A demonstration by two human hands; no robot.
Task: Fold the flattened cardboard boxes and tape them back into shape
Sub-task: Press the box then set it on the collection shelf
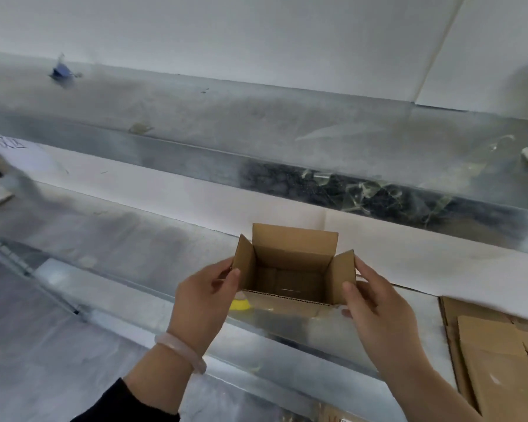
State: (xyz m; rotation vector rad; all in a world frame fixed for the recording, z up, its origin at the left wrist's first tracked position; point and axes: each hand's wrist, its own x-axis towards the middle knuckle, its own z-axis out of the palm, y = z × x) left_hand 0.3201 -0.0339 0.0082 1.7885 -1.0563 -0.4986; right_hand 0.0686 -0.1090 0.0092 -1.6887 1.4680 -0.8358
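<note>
Grip: left hand [205,300], right hand [375,303] clamped on opposite ends of cardboard box [293,260], mouth up, long axis left-right.

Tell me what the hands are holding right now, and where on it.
Both hold the small open box: the left hand pinches its left side flap, the right hand its right side flap.

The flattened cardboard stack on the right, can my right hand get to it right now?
Likely yes, once it lets go: the right hand grips the open box, but the flattened cardboard lies uncovered close beside it, nothing between.
</note>
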